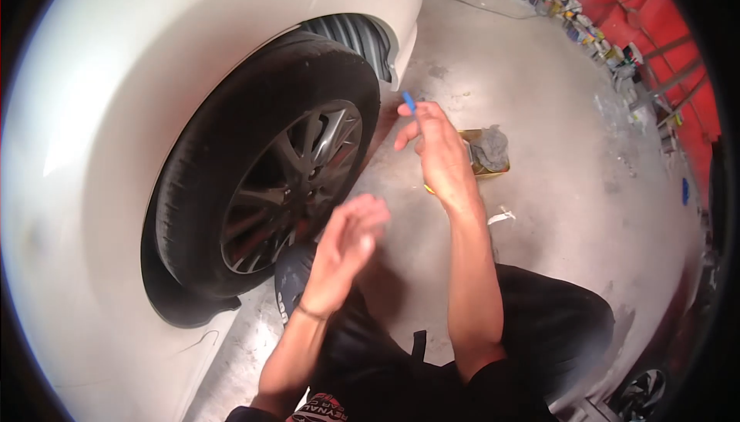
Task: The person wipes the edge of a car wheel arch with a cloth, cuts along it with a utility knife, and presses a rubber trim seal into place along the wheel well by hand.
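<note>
My right hand [438, 148] is raised above the floor, its fingers closed round a small blue stick-like object [409, 101] whose end sticks out past the fingertips. Lower and to the left, my left hand [348, 238] hangs in the air before the wheel [297, 183], slightly blurred, with its fingers apart and nothing visible in it. The black tyre [208, 121] sits inside the arch of a white car body [116, 98]. Neither hand appears to touch the car.
Behind my right hand a yellowish container [493, 169] with a grey rag [490, 147] stands on the floor [555, 214]. A white scrap [502, 215] lies nearby. Many cans [570, 17] line the red wall [663, 13]. Another wheel [644, 393] shows at the lower right.
</note>
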{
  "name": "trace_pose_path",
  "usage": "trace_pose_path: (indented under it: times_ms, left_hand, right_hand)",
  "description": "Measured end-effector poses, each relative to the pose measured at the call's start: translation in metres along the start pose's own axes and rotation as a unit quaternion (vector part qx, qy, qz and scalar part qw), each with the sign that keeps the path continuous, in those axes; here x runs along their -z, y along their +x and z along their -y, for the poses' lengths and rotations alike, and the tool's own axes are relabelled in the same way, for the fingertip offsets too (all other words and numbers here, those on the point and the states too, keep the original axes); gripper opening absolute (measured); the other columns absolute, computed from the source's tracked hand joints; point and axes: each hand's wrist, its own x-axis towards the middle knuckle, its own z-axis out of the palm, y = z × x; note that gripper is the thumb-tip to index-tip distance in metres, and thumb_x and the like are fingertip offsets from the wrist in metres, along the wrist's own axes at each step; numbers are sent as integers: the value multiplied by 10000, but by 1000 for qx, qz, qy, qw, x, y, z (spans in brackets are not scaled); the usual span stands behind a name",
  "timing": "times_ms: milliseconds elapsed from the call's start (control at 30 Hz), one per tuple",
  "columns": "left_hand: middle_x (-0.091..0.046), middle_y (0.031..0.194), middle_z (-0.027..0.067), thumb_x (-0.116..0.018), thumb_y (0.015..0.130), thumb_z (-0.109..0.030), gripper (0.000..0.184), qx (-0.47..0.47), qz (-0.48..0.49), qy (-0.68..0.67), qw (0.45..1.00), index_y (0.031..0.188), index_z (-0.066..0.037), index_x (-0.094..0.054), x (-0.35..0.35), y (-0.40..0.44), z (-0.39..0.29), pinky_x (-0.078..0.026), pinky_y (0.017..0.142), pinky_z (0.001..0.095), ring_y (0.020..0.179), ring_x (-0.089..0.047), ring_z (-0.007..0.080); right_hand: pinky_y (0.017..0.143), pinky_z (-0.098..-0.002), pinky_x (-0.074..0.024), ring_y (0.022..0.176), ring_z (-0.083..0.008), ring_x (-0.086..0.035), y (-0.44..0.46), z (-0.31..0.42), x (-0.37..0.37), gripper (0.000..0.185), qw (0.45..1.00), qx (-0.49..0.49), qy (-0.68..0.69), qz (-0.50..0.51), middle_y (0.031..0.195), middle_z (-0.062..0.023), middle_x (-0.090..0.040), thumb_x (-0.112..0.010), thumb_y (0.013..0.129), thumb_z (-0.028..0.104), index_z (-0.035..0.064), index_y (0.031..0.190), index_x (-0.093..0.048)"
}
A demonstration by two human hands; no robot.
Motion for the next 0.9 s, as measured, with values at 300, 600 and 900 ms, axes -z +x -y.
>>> trace_pose_path:
  times_ms: [300, 600, 900]
  left_hand:
    - [-657, 1588, 191, -509, 1247, -449, 532, 67, 12, -445, 893, 1615, -67, -551, -14, 32, 28, -520, 1267, 512, 1478, -636, 341]
    - [-817, 1225, 118, -536, 1238, -431, 425, 167, -7, -456, 874, 1434, -69, -643, -16, 22, 91, -639, 943, 428, 1031, -804, 298]
    - [-729, 992, 78, -536, 1249, -341, 395, 74, -28, -293, 953, 1428, -6, -642, 58, 12, 78, -495, 672, 300, 695, -610, 169]
  right_hand:
    - [1001, -487, -597, 1109, -393, -767, -118, 31, -51, 368, 827, 232, -500, 108, 1126, -225, -784, -679, 1063, 175, 10, 1388, -630]
    - [952, -496, -594, 1142, -391, -745, -231, 115, -147, 349, 677, 185, 181, 689, 1196, -246, -784, -735, 1078, 115, 32, 1414, -785]
    - [1345, -496, -408, 1596, -288, -527, -227, 4, -110, 632, 594, -194, 687, 371, 1762, -89, -497, -657, 1163, 288, 57, 1720, -468]
